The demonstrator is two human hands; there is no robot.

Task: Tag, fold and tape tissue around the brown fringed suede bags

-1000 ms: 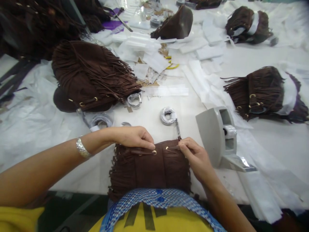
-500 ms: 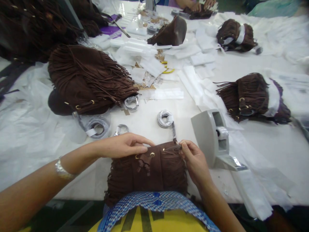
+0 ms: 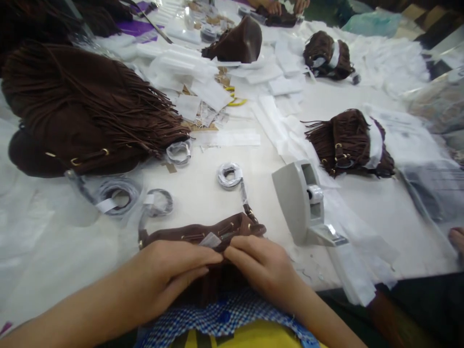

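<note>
A dark brown fringed drawstring bag [image 3: 197,232] stands at the table's near edge against my apron, its mouth parted and a small whitish tag or packet [image 3: 210,240] showing at the opening. My left hand [image 3: 174,266] pinches the near rim, fingers straight and close together. Beside it, almost touching, my right hand [image 3: 257,258] is closed on the same rim. Much of the bag's front is hidden behind both hands. Plastic-wrapped coiled straps [image 3: 229,175] lie just beyond the bag, joined to its two sides.
A grey tape dispenser [image 3: 295,200] stands to the right, with white strips under it. At left lies a large fringed bag [image 3: 83,106] with another wrapped strap [image 3: 119,195]. Banded bags [image 3: 350,142] lie at right. Farther back, a co-worker's hands [image 3: 286,7] handle something dark.
My right hand has left the drawstring at the right side and come to the middle of the rim beside my left. The bag's mouth has opened. The view has shifted right.
</note>
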